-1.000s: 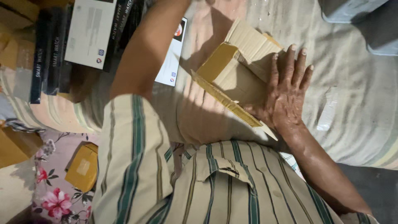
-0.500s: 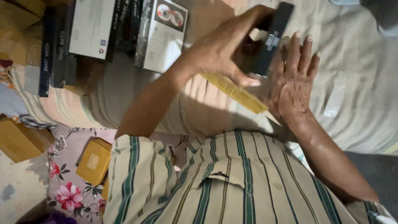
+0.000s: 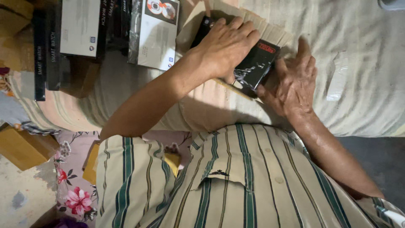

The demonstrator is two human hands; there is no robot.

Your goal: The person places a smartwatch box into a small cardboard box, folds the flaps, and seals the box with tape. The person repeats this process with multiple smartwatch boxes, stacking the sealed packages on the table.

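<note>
Together our left hand [image 3: 225,46] and right hand [image 3: 291,84] grip the black box [image 3: 257,63], fingers closed around it, its long axis running diagonally over the cardboard carton [image 3: 270,31].

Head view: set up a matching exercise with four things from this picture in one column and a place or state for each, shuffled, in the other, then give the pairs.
Things:
1. black box
2. white box
3. brown cardboard box
4. left hand

Places or states:
A. lying on the floor at lower left
B. palm down on top of the black box
C. held between both hands over the striped cloth
D. upper part of the view, next to dark boxes

Pairs: 1-C, 2-D, 3-A, 4-B. The right hand steadies the black box from the side.
</note>
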